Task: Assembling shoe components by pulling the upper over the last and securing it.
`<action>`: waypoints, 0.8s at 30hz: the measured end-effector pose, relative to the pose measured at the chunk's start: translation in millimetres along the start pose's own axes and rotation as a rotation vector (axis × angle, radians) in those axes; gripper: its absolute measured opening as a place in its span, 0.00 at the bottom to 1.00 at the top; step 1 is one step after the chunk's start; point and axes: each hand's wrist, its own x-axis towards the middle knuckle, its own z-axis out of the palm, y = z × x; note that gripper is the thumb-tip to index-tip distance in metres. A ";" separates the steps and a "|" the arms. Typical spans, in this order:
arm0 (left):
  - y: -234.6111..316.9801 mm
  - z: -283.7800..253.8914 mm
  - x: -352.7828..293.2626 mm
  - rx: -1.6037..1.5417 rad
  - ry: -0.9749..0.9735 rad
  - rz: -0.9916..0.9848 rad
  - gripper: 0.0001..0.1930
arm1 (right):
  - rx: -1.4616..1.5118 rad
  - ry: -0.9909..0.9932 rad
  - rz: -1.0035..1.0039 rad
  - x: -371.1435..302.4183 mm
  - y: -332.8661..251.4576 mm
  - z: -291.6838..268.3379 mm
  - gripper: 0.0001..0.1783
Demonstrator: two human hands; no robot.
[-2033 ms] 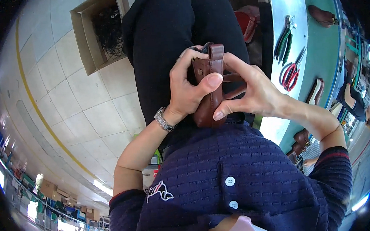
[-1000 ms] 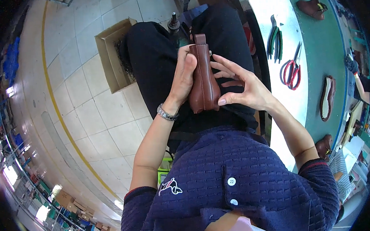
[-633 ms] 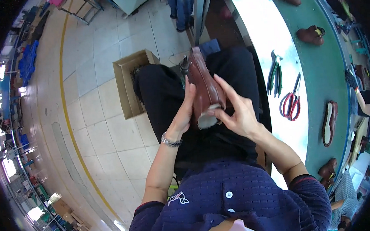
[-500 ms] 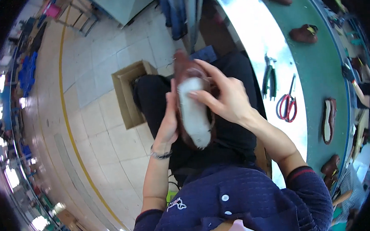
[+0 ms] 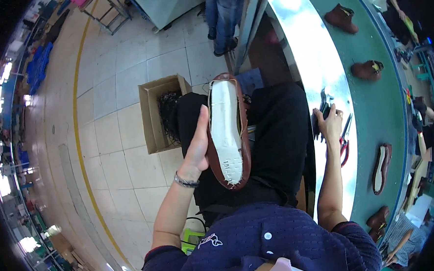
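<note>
A brown leather shoe (image 5: 245, 148) rests sole up above my lap, its white insole board (image 5: 224, 115) facing me and small marks showing near the heel. My left hand (image 5: 196, 149) is wrapped along its left side and grips it. Over on the shiny metal bench, my right hand (image 5: 330, 125) has its fingers closed about the handles of dark pliers (image 5: 324, 103), which still lie at the bench top. Red-handled scissors (image 5: 344, 151) lie just beside that hand, partly covered by it.
Right of the bench runs a green conveyor belt (image 5: 367, 108) carrying several brown shoes (image 5: 368, 70). An open cardboard box (image 5: 150, 117) with dark scraps stands left of my knees. A person in jeans (image 5: 224, 17) stands ahead; other people are beyond the belt.
My right hand has left the shoe and moved right to the pliers on the bench. My left hand keeps the shoe, now held steadier with its insole board fully exposed.
</note>
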 end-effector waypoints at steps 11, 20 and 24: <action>-23.4 21.0 -44.1 1.642 0.685 0.827 0.20 | 1.065 -0.474 -0.030 -36.0 -41.4 -69.1 0.17; -20.7 14.0 -44.1 1.465 0.419 0.746 0.17 | -0.052 -0.917 -1.048 -93.4 -161.6 -171.7 0.40; -32.4 22.1 -38.1 1.827 0.560 0.865 0.15 | -0.292 -0.650 -1.289 -105.6 -175.7 -168.0 0.39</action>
